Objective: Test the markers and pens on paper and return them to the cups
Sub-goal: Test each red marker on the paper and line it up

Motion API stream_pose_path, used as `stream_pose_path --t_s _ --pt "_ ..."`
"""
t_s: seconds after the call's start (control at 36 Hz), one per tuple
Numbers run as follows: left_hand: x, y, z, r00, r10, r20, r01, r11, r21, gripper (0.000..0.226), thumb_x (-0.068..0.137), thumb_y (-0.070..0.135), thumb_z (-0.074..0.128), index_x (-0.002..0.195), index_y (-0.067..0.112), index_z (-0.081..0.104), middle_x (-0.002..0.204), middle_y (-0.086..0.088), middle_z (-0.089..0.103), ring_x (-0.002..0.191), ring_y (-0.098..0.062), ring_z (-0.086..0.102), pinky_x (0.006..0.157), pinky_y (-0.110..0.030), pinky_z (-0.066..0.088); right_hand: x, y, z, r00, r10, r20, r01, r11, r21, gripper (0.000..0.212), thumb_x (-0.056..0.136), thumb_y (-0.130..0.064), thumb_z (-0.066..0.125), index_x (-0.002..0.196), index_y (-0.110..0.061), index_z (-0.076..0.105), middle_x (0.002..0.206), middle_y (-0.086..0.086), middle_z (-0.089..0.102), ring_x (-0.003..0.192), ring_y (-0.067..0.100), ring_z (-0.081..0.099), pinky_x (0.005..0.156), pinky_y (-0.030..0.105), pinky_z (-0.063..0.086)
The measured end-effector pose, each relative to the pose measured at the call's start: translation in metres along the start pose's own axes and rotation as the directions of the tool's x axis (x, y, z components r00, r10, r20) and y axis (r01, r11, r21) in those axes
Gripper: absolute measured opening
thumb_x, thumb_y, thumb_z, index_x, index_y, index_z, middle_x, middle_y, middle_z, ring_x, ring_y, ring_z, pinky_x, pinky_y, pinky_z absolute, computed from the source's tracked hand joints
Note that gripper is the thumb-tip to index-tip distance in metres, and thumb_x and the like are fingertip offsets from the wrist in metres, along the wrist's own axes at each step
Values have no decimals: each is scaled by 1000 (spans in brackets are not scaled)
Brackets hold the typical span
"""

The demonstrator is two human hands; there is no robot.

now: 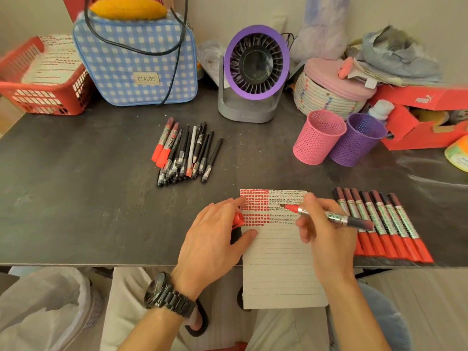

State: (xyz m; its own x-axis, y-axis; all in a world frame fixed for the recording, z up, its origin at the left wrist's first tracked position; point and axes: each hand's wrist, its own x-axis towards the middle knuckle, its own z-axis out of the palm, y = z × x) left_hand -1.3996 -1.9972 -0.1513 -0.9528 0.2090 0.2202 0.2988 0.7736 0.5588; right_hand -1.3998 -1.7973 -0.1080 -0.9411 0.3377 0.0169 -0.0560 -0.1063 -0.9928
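Note:
A lined paper pad [278,262] lies at the table's front edge, its top rows filled with red and black marks. My right hand [326,234] grips an uncapped red marker [329,216] with the tip over the marked rows. My left hand [215,239] rests on the pad's left edge and holds the red cap [238,220] under its fingers. A row of several capped red markers [385,224] lies right of the pad. A pile of black pens and two red markers [187,153] sits further back. A pink cup [317,138] and a purple cup [357,140] stand at the back right.
A purple desk fan [254,72] stands at the back centre, a blue checked bag [136,59] and red basket [43,79] to its left. A woven lidded basket [329,92] and a red shoebox [425,115] crowd the back right. A lined bin [50,307] sits below the table.

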Motion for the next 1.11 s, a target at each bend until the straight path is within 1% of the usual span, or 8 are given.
stream_pose_path --t_s 0.11,0.19,0.33,0.5,0.72,0.86,0.97,1.11 --pt "-3 4 -4 998 -32 -49 27 995 -99 15 98 59 40 102 45 39 102 25 58 95 4 50 85 -19 40 -23 -9 -8 978 164 127 -191 951 243 28 84 -38 66 92 -15 79 82 19 73 53 20 58 48 25 47" --pt "-9 5 -9 992 -108 -69 88 966 -242 22 95 61 36 90 41 43 85 18 53 79 -7 50 64 -19 36 -42 -8 -14 948 248 199 -301 903 308 39 83 -38 60 102 -9 79 95 26 73 57 21 59 51 26 50" --pt "-30 5 -18 981 -194 -20 162 869 -468 30 90 62 41 102 35 41 62 17 45 55 -7 40 55 -17 34 -69 -2 -14 921 325 213 -380 867 322 37 85 -34 53 96 -10 78 94 31 72 52 20 57 47 26 48" --pt "-70 10 -29 960 -275 46 243 742 -625 26 89 60 46 98 36 41 62 13 35 54 -7 31 50 -23 33 -88 4 -12 911 379 161 -412 855 317 19 82 -35 62 80 -21 75 86 30 73 47 20 56 43 25 47" --pt "-114 14 -36 883 -244 401 466 549 -693 25 79 50 53 93 34 41 70 12 41 61 -9 34 56 -19 38 -111 15 -16 892 420 166 -450 856 253 16 71 -34 79 73 -18 76 66 18 67 47 19 57 43 24 45" --pt "-124 17 -28 931 -200 307 350 732 -584 24 96 59 44 101 35 42 70 1 45 60 -5 41 58 -20 41 -120 22 -19 909 415 22 -412 893 182 35 71 -45 78 85 -13 79 65 14 67 50 15 59 43 21 44" --pt "-126 19 -21 948 -232 219 318 733 -601 27 96 51 56 109 29 49 69 6 53 56 -6 45 55 -16 40 -123 23 -24 923 384 -37 -377 918 122 32 72 -49 78 80 -18 81 61 11 67 48 13 58 43 20 44" --pt "-124 18 -18 953 -270 136 297 755 -584 23 90 54 66 106 38 61 89 9 69 67 -20 58 58 -29 50 -126 24 -30 931 359 -63 -356 933 49 34 74 -53 76 79 -20 80 60 12 67 46 15 57 43 22 44"
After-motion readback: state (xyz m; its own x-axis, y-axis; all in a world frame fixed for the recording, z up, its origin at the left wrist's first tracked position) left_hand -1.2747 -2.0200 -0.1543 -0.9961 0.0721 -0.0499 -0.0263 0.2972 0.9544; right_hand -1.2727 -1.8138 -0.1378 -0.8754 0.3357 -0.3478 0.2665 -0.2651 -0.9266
